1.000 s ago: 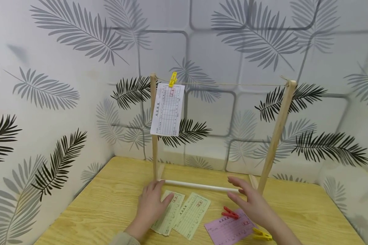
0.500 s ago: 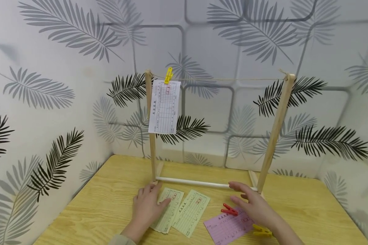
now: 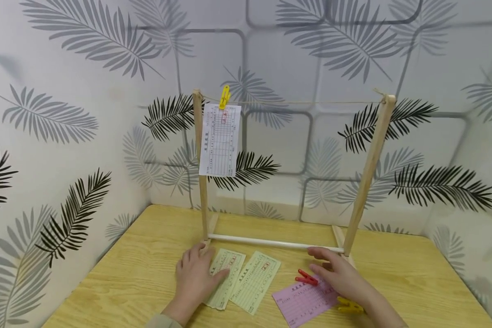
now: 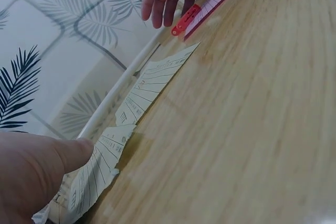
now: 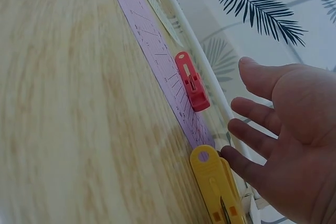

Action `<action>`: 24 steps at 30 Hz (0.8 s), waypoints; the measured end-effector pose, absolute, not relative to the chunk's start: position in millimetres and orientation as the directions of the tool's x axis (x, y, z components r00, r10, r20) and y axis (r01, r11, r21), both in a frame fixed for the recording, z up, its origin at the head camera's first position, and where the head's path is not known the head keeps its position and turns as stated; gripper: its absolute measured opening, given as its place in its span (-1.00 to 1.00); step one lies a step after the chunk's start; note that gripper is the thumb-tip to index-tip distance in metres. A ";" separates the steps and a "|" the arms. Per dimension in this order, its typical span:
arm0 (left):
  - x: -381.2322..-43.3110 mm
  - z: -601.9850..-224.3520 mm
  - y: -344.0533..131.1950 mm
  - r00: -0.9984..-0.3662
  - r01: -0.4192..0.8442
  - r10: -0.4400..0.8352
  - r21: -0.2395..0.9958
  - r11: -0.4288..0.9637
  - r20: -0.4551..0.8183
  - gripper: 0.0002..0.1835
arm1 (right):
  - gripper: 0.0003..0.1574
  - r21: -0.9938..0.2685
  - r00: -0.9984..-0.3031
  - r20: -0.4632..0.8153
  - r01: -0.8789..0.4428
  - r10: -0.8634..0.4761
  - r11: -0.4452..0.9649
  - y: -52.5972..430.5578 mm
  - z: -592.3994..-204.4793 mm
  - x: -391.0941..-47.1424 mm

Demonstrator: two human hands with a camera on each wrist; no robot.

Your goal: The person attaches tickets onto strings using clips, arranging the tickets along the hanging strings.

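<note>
My left hand (image 3: 196, 275), fingers spread and loosely bent, is by the left foot of a wooden frame, its thumb over the edge of a pale green paper slip (image 3: 228, 273). A second green slip (image 3: 257, 280) lies just right of that one. Held above a pink slip (image 3: 301, 300), my right hand (image 3: 340, 278) has relaxed fingers and nothing in its grasp. On the pink slip's upper edge sits a red clothespin (image 5: 192, 82). A yellow clothespin (image 5: 218, 187) lies at its right end, below the right hand. Both hands also show in the left wrist view.
The wooden frame (image 3: 369, 177) stands at the back with a string (image 3: 303, 102) across its top and a white rod (image 3: 270, 242) low down. A white slip (image 3: 219, 141) hangs at the string's left under another yellow clothespin (image 3: 224, 97). A patterned wall rises behind.
The head view has tilted a little, so the scene sits higher in it. My left hand has drifted slightly left and nearer; my right hand has lowered slightly. The slips and clothespins stay put.
</note>
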State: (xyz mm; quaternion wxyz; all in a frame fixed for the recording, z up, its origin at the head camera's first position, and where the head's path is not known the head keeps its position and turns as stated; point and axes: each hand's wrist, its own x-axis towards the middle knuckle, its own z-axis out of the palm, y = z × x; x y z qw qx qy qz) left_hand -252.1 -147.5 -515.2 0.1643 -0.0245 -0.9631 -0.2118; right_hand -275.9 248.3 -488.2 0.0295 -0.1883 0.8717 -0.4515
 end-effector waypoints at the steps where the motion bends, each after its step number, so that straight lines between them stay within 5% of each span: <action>1: -251.6 -515.8 -148.2 -0.947 0.118 -0.019 0.402 0.908 0.321 -0.20 | -0.41 -0.797 -0.926 0.114 -0.301 -0.359 0.524 248.8 -488.7 -276.1; 24: -247.8 -514.8 -148.6 -0.959 0.135 0.024 0.382 0.914 0.283 -0.27 | -0.52 -0.783 -0.898 0.049 -0.307 -0.438 0.541 252.8 -494.8 -278.8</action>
